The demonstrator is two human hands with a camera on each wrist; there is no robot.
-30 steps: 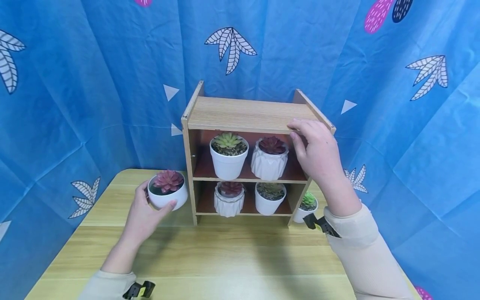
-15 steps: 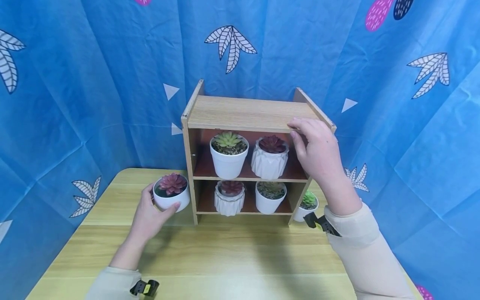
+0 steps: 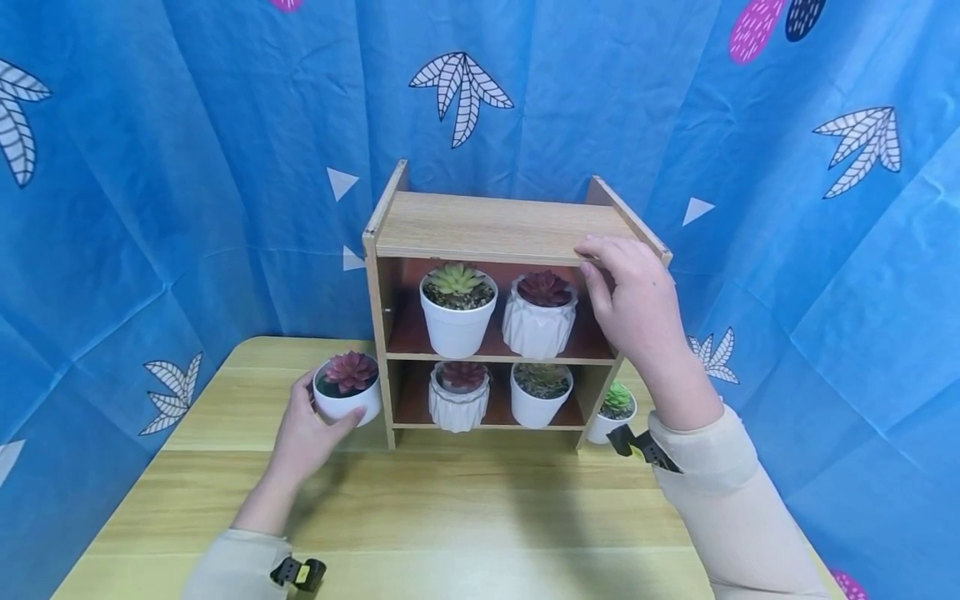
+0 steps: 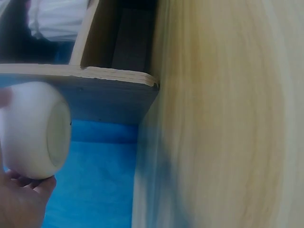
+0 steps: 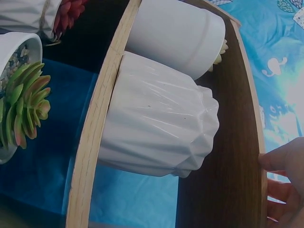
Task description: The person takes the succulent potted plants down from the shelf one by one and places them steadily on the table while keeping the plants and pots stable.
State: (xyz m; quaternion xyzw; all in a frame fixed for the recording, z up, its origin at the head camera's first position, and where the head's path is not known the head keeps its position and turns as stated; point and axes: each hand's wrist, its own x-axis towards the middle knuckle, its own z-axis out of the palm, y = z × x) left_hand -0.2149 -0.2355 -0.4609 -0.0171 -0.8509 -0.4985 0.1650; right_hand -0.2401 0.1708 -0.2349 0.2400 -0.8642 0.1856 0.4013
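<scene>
My left hand (image 3: 315, 429) holds a round white pot with a pinkish-red succulent (image 3: 351, 372), thumb in front and fingers round its far side. It is just left of the wooden shelf (image 3: 378, 333); in the left wrist view the underside of the pot (image 4: 35, 130) shows, raised off the table. My right hand (image 3: 633, 296) grips the front edge of the shelf's top board, near its right end. In the right wrist view the thumb and fingers of that hand (image 5: 287, 183) are at the board's edge.
On the middle level stand a green succulent (image 3: 457, 321) and a dark red one in a faceted pot (image 3: 540, 325). Below are another red one (image 3: 459, 404) and a brownish-green one (image 3: 540, 396). A bright green plant (image 3: 615, 412) stands right of the shelf. Blue curtain (image 3: 187, 167) surrounds the table (image 3: 450, 517).
My left hand has moved the pinkish-red succulent right and slightly down in the head view, closer to the shelf's left side. My right hand has stayed on the top board.
</scene>
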